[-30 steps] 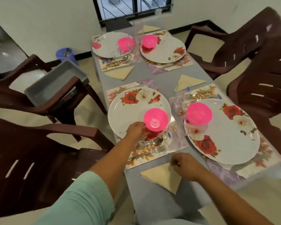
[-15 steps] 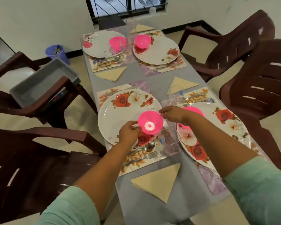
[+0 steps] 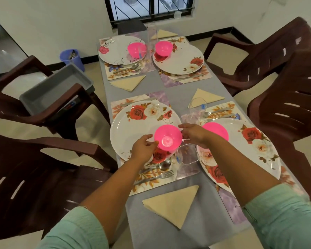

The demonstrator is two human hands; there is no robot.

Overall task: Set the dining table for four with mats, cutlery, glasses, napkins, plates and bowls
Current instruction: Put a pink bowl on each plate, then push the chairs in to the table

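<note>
On the near-left floral plate [image 3: 133,130] stands a pink bowl [image 3: 168,139], upside down with its base ring facing up. My left hand [image 3: 144,148] pinches its left rim. My right hand [image 3: 192,133] holds its right rim between fingers and thumb. Below the plate a spoon [image 3: 164,164] and fork [image 3: 156,177] lie on the mat, with a clear glass [image 3: 188,155] beside them. A folded napkin [image 3: 172,203] lies nearer me. A second pink bowl [image 3: 217,131] sits on the near-right plate [image 3: 250,150], partly hidden by my right wrist.
Two far settings each have a plate [image 3: 180,60] with a pink bowl, cutlery and a napkin. Another glass [image 3: 196,108] stands mid-table. Dark brown chairs [image 3: 284,108] line both sides; a grey tub [image 3: 56,90] rests on the left chair. A blue bin [image 3: 72,57] stands on the floor.
My right hand left the near napkin and came up to the bowl's right rim. My left hand stayed on the bowl; the view tilted up slightly.
</note>
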